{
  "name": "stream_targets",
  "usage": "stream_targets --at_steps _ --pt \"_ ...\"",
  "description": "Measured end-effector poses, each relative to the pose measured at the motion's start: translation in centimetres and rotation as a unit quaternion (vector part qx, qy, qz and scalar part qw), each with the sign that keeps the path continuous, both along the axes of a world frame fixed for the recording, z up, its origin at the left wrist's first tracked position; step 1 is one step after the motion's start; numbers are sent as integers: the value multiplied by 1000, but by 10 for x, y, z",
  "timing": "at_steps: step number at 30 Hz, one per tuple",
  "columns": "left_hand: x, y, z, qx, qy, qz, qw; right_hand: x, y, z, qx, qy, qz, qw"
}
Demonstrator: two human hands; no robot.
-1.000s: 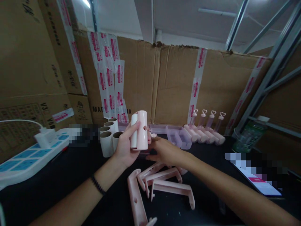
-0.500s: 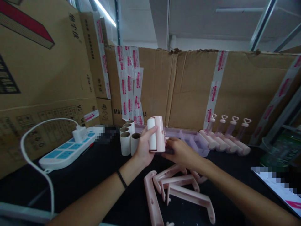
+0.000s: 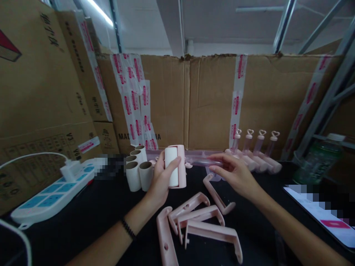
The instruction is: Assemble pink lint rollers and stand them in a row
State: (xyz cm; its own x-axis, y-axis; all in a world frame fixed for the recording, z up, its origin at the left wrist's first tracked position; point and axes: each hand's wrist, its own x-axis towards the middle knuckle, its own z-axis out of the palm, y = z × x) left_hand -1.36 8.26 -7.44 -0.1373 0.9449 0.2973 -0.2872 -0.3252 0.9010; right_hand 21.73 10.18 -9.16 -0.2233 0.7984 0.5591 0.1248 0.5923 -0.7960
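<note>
My left hand [image 3: 161, 179] is closed around a pink roller cover with a white roll [image 3: 174, 167] in it, held upright above the black table. Just to its right, my right hand [image 3: 235, 173] pinches a translucent pink handle rod [image 3: 203, 161] that lies level, its left end close to the roller's side. Whether rod and roller touch I cannot tell. Several pink U-shaped brackets [image 3: 206, 221] lie on the table below both hands, and one more bracket [image 3: 219, 195] lies under my right hand.
Cardboard tubes [image 3: 137, 170] stand left of the roller. Several finished rollers with heart-topped handles [image 3: 257, 155] lean at the back right. A power strip [image 3: 52, 192] lies at the left, a green bottle [image 3: 316, 160] and a phone [image 3: 321, 218] at the right. Cardboard boxes [image 3: 210, 99] wall the back.
My right hand has left the underside of the roller, moved right and now holds a translucent handle rod. My left hand keeps the roller. The view swung left, then back.
</note>
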Motion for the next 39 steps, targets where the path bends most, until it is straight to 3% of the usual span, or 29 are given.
stream_targets --at_steps 4,16,29,39 --pt "1 0 0 -12 9 -2 1000 -1 -4 -1 9 -12 10 1000" --pt "0 -1 2 -13 29 -15 999 3 -10 7 115 -101 -55 987" --pt "-1 -2 1 51 105 40 992 -1 -12 5 26 -31 -17 999" --pt "2 -7 1 51 82 22 995 -12 -18 3 -1 23 1 1000"
